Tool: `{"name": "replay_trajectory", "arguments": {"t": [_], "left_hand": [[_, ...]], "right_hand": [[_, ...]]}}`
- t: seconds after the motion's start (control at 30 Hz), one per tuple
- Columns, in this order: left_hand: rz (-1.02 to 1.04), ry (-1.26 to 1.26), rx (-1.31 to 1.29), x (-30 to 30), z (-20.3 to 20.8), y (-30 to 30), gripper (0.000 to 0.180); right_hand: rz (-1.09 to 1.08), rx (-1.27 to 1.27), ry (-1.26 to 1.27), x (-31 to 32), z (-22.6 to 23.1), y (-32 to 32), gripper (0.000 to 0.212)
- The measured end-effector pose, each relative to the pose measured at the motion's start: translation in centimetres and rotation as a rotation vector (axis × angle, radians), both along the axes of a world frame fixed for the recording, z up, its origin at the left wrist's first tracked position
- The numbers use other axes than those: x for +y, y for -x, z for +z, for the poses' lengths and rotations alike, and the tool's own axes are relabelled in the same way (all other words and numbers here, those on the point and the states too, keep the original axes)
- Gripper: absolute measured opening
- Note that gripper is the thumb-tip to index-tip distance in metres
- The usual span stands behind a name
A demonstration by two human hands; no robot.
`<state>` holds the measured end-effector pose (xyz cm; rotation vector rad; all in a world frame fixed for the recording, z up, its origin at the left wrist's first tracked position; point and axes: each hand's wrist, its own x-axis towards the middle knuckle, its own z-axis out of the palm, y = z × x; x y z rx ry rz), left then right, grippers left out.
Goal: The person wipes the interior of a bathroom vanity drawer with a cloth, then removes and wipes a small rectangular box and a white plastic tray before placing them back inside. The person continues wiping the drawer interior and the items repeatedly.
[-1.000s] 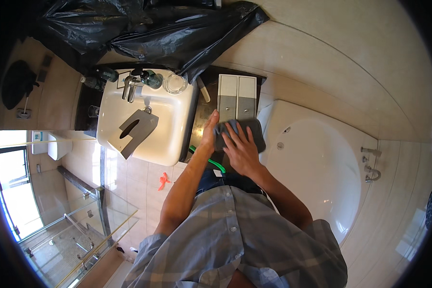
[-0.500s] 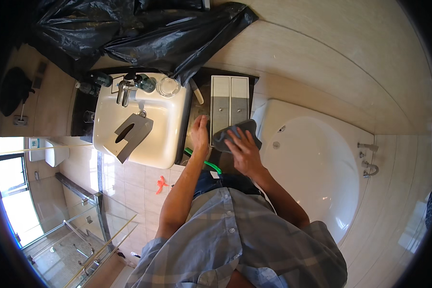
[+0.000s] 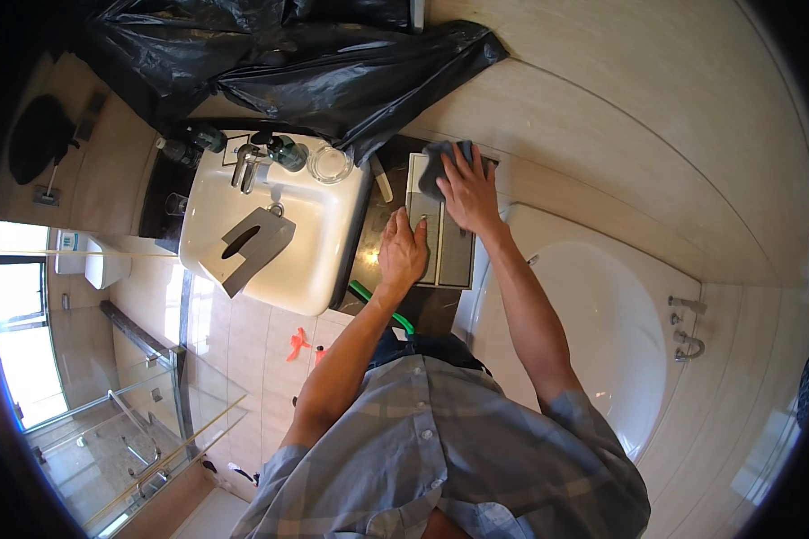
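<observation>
A small two-panel grey and off-white cabinet (image 3: 456, 256) with little knobs lies on the dark countertop beside the sink. My right hand (image 3: 470, 193) presses a dark grey cloth (image 3: 434, 172) against its far end, the fingers laid over the fabric. Against the cabinet's left edge rests my left hand (image 3: 403, 250), fingers stretched out and no object visible in it. Part of the cabinet's front is hidden under my hands and the cloth. A green-handled tool (image 3: 382, 307) lies at the counter's near edge, partly behind my left forearm.
Left of the counter, a white sink (image 3: 319, 225) holds a grey tissue box cover (image 3: 259, 242). Bottles (image 3: 288, 154), a glass dish (image 3: 330, 164) and a faucet (image 3: 245, 169) line its back. A pale-handled tool (image 3: 382, 180) lies near the cabinet. Black plastic sheeting (image 3: 351, 90) hangs behind; a bathtub (image 3: 584, 332) stands right.
My right hand has slid the cloth from the cabinet's near end to its far end. My left hand has shifted right, onto the cabinet's left edge.
</observation>
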<state>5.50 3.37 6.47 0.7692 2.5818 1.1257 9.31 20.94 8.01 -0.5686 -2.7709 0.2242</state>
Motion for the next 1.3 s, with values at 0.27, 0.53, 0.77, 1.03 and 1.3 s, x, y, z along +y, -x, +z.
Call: {"name": "replay_trajectory", "arguments": {"t": [0.27,0.53,0.77,1.03,1.3], "left_hand": [[0.008,-0.014,0.0,-0.2,-0.9,0.0,0.045],[0.025,-0.016,0.029,-0.2,-1.0,0.1,0.042],[0.022,0.049,0.266,0.5,-0.2,-0.7,0.042],[0.018,0.036,0.192,2.7,1.6,-0.5,0.071],[0.056,0.391,-0.002,3.0,2.0,1.4,0.095]], "right_hand": [[0.045,-0.04,0.049,-6.2,0.7,-1.5,0.059],[0.163,0.001,0.06,-4.8,1.6,0.7,0.052],[-0.08,0.103,0.023,0.7,-0.9,3.1,0.046],[-0.404,0.869,1.75,2.9,-8.2,-4.9,0.044],[-0.497,0.606,1.386,-10.3,-7.8,-9.3,0.04]]}}
